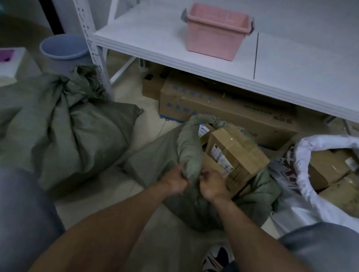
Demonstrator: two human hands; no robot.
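An open green woven sack (150, 157) lies on the floor in front of me, its rim rolled down. Inside it sit cardboard parcels, the biggest a taped brown box (238, 154) with a white label. My left hand (175, 180) grips the rolled near rim of the sack. Right beside it, my right hand (211, 184) grips the same rim, next to the box's near corner. Both fists are curled round the cloth.
A full tied green sack (69, 129) lies to the left. A white sack (326, 154) with boxes stands at the right. A white shelf (161, 46) holds a pink basket (215, 31); large cartons (220, 109) sit under it. A blue-grey bin (64, 50) stands at the left.
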